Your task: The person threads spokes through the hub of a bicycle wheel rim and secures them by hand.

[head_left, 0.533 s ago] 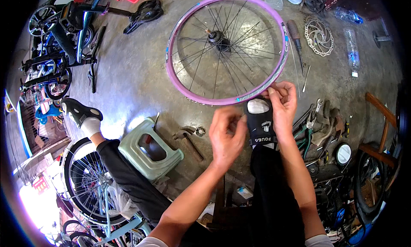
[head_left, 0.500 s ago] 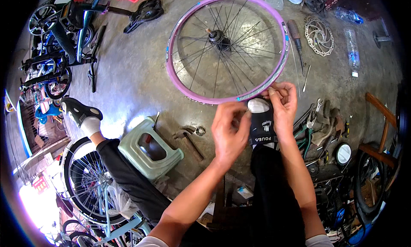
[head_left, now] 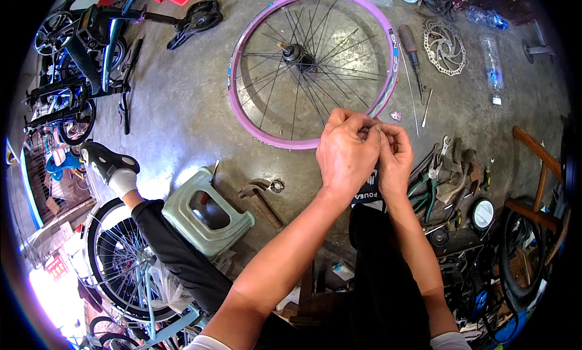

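Observation:
A purple wheel rim with black spokes and a dark hub lies on the concrete floor, its lower right edge at my fingers. My left hand is closed, thumb and fingers pinched together over that edge. Against it, my right hand is also closed, its fingertips meeting the left ones. Whatever lies between the fingertips is hidden. A worn silvery decal runs along the rim just above my hands. Beneath my hands is my dark shoe, mostly covered. A small pale scrap lies beside my right fingers.
Right of the wheel lie a screwdriver, a brake disc and a plastic bottle. Pliers and other tools crowd nearer. A green stool and a hammer are left of my arms. A bicycle frame stands far left.
My left hand has moved up and right to meet my right hand at the rim. My right fingers have turned toward the left ones. The pale scrap now shows.

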A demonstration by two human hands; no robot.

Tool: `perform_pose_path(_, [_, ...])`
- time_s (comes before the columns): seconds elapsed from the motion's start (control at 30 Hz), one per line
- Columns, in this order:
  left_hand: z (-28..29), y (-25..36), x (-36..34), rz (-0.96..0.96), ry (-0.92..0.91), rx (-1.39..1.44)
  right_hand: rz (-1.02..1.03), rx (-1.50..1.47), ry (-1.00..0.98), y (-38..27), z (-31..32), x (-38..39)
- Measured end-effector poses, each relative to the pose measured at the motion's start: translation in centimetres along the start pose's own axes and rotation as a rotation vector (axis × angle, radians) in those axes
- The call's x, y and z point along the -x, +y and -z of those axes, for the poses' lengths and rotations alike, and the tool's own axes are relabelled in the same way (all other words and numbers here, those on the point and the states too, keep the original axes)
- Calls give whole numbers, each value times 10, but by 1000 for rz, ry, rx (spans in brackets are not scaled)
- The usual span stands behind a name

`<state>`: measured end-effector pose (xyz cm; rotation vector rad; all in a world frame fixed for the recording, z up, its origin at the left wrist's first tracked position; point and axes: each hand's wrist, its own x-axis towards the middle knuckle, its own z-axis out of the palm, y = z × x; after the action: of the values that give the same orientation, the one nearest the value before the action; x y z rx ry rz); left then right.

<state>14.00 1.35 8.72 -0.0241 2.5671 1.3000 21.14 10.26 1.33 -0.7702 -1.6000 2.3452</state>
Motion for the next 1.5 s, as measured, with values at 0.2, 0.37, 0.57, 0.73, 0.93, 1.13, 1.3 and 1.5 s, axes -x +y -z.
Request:
perform_pose_path(0.2, [1,1,-2,-44,-39,-95,56,26,7,4,0,-1])
perform_pose_path(0.37, [2,-7,-23,-187,64,-121,26,7,-6,4,1,-6])
perform_pose_path(0.57, [-6,-16,-81,-510,184,-524,-86,-109,16,0,-1,-13])
perform_pose_path(0.73, [-12,-26,-97,-578,132,-593,-128,-94,21,0,3,-19])
perform_pose_path(0.93, [-16,-38,-89,-578,106,-544,-126,43,10,-2,15,-41])
perform_pose_path(1.13, [-14,-47,-85,-513,46,-530,-90,357,-39,-13,22,-79])
perform_pose_path(1.3, [-17,-50,-81,-496,31,-477,37,664,-150,-19,45,-94])
perform_pose_path(1.5, [-20,-57,-76,-499,89,-413,207,931,-208,-23,59,-113])
